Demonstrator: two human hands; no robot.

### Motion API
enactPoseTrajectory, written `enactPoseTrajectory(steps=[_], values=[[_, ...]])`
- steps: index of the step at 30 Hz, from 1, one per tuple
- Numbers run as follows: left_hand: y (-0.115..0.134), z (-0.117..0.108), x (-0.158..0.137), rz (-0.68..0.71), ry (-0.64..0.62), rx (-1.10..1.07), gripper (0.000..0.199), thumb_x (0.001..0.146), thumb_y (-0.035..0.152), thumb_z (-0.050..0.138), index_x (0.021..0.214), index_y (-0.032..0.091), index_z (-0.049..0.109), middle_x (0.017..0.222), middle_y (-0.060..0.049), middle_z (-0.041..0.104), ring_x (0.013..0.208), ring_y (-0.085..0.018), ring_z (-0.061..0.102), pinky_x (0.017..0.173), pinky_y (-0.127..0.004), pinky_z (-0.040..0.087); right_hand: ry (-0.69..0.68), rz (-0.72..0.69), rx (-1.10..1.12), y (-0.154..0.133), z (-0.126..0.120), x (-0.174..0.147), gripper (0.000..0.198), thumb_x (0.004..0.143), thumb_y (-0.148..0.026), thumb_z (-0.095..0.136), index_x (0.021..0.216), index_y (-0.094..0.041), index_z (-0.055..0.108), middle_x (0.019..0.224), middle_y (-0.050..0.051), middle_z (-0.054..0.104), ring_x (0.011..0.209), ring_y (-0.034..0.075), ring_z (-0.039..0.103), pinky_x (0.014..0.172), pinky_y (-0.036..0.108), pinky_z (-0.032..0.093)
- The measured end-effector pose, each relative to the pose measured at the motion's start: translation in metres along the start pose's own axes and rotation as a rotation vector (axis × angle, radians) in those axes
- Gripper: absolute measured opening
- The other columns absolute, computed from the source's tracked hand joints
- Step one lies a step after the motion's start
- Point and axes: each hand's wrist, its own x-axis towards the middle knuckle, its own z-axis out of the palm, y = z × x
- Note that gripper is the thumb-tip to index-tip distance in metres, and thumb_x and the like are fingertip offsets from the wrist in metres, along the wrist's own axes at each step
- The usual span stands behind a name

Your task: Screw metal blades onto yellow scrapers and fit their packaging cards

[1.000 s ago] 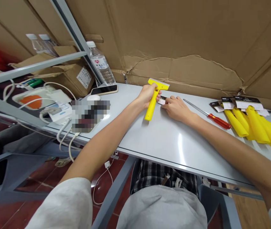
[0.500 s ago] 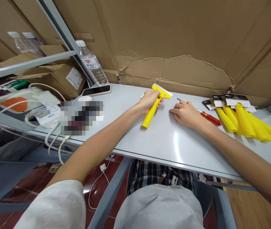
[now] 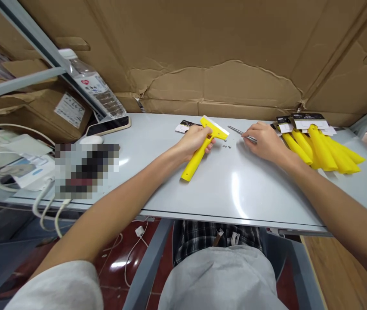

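Yellow scraper (image 3: 199, 155) near illegible card (image 3: 186, 125)

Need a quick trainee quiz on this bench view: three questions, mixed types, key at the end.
1. Multiple choice: what is in the left hand?
a) a bottle
b) a yellow scraper
c) a phone
2. True or false: the right hand is holding nothing.
3. Fill in the blank: the bunch of tagged yellow handles lies nearer to the person's ____ hand.

Key:
1. b
2. False; a metal rod is between its fingers.
3. right
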Motion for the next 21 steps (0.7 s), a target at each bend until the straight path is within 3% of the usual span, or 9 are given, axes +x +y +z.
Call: enactPoseTrajectory(steps=[4, 12, 21], values=[[0.000, -0.001, 0.001, 0.026, 0.006, 0.032, 0.010, 0.092, 0.015, 0.064, 0.090, 0.021, 0.056, 0.070, -0.009, 0.066, 0.049, -0.013, 0.053, 0.042, -0.024, 0.039, -0.030, 0.011, 0.030, -0.005, 0.002, -0.001, 0.039, 0.100, -0.031, 0.052, 0.116, -0.014, 0.082, 0.115, 0.015, 0.074, 0.112, 0.026, 0.060, 0.101, 0.038, 0.041], [-0.006, -0.001, 0.003, 0.048, -0.025, 0.072, 0.012, 0.089, 0.015, 0.068, 0.089, 0.020, 0.058, 0.069, -0.008, 0.067, 0.047, -0.013, 0.053, 0.041, -0.024, 0.040, -0.051, 0.053, 0.116, -0.042, 0.016, 0.003, 0.039, 0.104, -0.036, 0.051, 0.121, -0.018, 0.082, 0.111, 0.013, 0.073, 0.107, 0.023, 0.059, 0.097, 0.035, 0.038], [-0.006, -0.005, 0.000, 0.198, -0.032, 0.328, 0.014, 0.090, 0.015, 0.069, 0.078, 0.017, 0.063, 0.072, -0.013, 0.073, 0.047, -0.014, 0.058, 0.042, -0.025, 0.046, -0.105, 0.159, 0.147, -0.056, 0.023, 0.009, 0.033, 0.103, -0.038, 0.057, 0.116, -0.025, 0.084, 0.113, 0.011, 0.071, 0.111, 0.024, 0.057, 0.097, 0.037, 0.035]])
